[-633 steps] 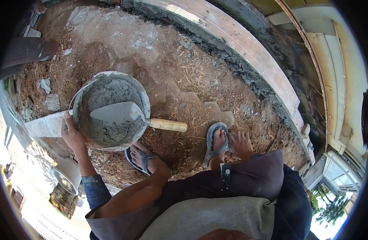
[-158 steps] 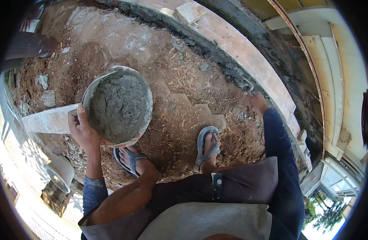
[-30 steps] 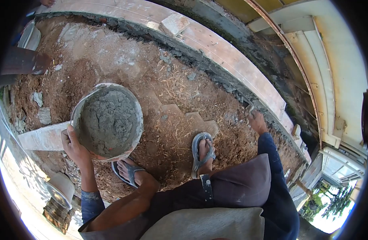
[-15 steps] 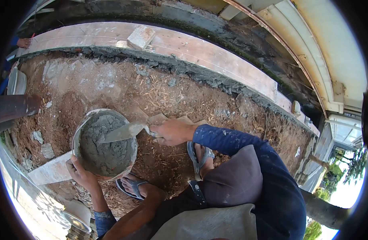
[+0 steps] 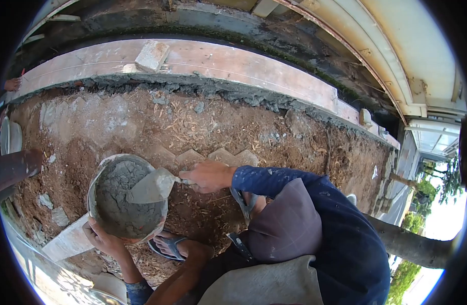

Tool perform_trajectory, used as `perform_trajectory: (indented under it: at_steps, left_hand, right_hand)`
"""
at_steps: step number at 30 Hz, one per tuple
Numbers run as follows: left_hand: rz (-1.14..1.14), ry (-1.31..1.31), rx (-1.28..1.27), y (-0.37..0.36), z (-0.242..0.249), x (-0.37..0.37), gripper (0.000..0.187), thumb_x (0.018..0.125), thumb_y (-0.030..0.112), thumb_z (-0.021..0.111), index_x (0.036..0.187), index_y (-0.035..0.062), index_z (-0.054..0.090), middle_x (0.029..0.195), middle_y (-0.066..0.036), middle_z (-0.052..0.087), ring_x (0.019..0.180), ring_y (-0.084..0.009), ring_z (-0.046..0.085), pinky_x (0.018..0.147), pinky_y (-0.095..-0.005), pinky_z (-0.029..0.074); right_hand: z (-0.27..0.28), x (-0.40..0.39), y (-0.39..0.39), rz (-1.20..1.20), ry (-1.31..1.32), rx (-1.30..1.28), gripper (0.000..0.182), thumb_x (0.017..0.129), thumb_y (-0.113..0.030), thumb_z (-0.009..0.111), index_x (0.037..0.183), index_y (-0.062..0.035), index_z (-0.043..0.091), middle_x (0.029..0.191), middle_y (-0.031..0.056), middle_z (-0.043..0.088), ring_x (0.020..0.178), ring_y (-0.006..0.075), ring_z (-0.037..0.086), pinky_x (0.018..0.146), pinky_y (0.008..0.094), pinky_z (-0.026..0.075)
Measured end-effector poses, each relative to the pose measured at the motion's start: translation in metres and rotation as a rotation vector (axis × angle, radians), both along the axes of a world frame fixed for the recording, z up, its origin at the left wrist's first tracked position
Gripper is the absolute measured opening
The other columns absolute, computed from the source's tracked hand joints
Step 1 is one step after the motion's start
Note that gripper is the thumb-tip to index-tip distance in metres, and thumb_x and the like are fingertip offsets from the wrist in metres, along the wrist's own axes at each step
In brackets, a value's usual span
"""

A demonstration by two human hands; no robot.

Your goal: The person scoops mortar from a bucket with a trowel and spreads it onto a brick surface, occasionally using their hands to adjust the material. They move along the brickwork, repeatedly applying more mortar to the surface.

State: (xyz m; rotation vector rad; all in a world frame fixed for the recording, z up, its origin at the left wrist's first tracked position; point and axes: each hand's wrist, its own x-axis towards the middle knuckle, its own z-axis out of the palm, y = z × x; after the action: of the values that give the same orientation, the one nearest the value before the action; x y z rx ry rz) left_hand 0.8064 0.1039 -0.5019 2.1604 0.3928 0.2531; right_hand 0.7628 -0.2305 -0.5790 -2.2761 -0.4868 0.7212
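Observation:
A round bucket (image 5: pixel 92 195) holds wet grey mortar (image 5: pixel 122 213). My left hand (image 5: pixel 105 239) grips its lower left rim, fingers against the outer wall. In my right hand (image 5: pixel 210 176), closed round the handle, is a trowel (image 5: pixel 153 187). The blade lies flat over the right part of the mortar, its tip touching the grey surface. My right hand is just right of the bucket, above the soil.
A long pinkish board (image 5: pixel 208 56) edged with mortar crosses the top, with a pale block (image 5: pixel 152 55) on it. A co-worker's hand (image 5: pixel 12 84) is at the far left end. Another bucket (image 5: pixel 15 137) stands at left. A tree trunk (image 5: pixel 411 244) is at lower right.
The trowel blade has turned to show its broad face over the mortar. My right hand has shifted slightly left and down. The whole view has shifted a little, moving the board and block left.

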Motion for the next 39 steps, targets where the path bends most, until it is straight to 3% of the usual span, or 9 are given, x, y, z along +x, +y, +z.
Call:
perform_trajectory:
  at_steps: [10,14,22,34,36,39]
  left_hand:
    - [-0.013,-0.003,0.064,-0.001,-0.003,-0.005,0.046,0.1,0.042,0.053,0.087,-0.0024,0.052,0.081,-0.008,0.047,0.078,-0.0201,0.043,0.074,-0.0336,0.039]
    - [-0.082,0.019,0.135,0.001,-0.001,-0.003,0.045,0.099,0.041,0.054,0.088,-0.0025,0.053,0.082,-0.009,0.048,0.079,-0.0202,0.044,0.075,-0.0342,0.04]
    - [0.061,0.11,0.147,0.018,0.001,0.004,0.05,0.096,0.047,0.058,0.095,-0.0032,0.058,0.085,-0.01,0.058,0.078,-0.0196,0.051,0.074,-0.0339,0.044]
    - [0.02,0.236,0.161,0.029,-0.003,-0.008,0.05,0.094,0.047,0.059,0.091,-0.0029,0.06,0.083,-0.009,0.059,0.073,-0.0196,0.05,0.068,-0.0356,0.043]
    - [0.165,0.194,0.235,0.024,0.002,-0.004,0.053,0.094,0.049,0.059,0.095,-0.0043,0.059,0.084,-0.013,0.059,0.074,-0.024,0.052,0.07,-0.0383,0.044]
    - [0.169,0.328,0.374,0.054,0.005,0.002,0.054,0.097,0.047,0.055,0.104,-0.0058,0.06,0.086,-0.016,0.059,0.077,-0.0283,0.054,0.073,-0.0393,0.045]
  right_hand:
    - [0.004,0.005,0.005,-0.147,-0.067,-0.068,0.042,0.075,-0.016,0.066,0.111,0.0022,0.053,0.077,0.022,0.065,0.074,0.0406,0.065,0.066,0.0504,0.051]
    - [0.009,0.004,0.001,-0.195,-0.025,-0.089,0.041,0.078,-0.019,0.064,0.113,-0.0016,0.052,0.082,0.0227,0.065,0.078,0.0417,0.065,0.066,0.051,0.051]
    - [-0.002,-0.014,0.006,-0.102,0.039,0.013,0.034,0.075,-0.015,0.062,0.105,0.0,0.056,0.074,0.0228,0.065,0.074,0.0425,0.065,0.066,0.0525,0.052]
    - [-0.009,-0.029,-0.038,-0.138,-0.008,0.001,0.042,0.079,-0.024,0.063,0.116,-0.0073,0.054,0.078,0.0193,0.065,0.076,0.0413,0.065,0.067,0.052,0.051]
    - [0.002,-0.04,-0.063,-0.171,0.049,-0.103,0.043,0.081,-0.026,0.063,0.119,-0.0086,0.053,0.084,0.0203,0.066,0.081,0.0407,0.065,0.071,0.0509,0.051]
    - [0.056,-0.068,-0.096,-0.351,0.277,-0.211,0.041,0.082,-0.026,0.063,0.118,-0.0078,0.055,0.087,0.0226,0.067,0.082,0.0423,0.065,0.075,0.052,0.051]
